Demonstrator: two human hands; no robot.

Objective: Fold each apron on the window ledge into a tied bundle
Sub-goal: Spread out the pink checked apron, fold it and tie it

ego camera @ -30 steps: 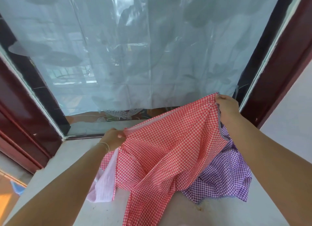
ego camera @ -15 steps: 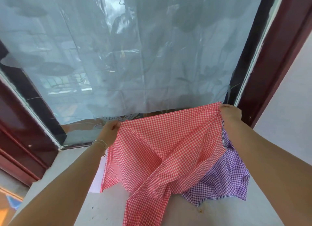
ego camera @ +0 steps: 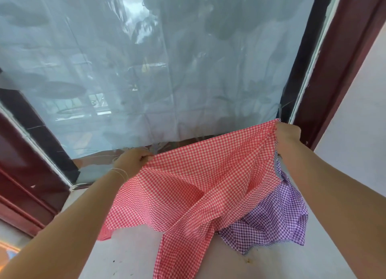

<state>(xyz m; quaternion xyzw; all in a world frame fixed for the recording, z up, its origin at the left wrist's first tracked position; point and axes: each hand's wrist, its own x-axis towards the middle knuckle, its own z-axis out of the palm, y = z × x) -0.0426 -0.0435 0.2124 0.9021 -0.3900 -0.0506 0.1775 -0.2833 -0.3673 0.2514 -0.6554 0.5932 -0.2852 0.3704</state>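
- My left hand pinches the upper left corner of the red gingham apron, fingers curled on the cloth.
- My right hand, at 2 o'clock, grips the opposite corner.
- The thin checked cotton sags between them onto the grey window ledge.
- A purple gingham apron lies crumpled beneath at 4 o'clock.
- Since the earlier frame, the pink cloth at left is covered.
- No legible writing.
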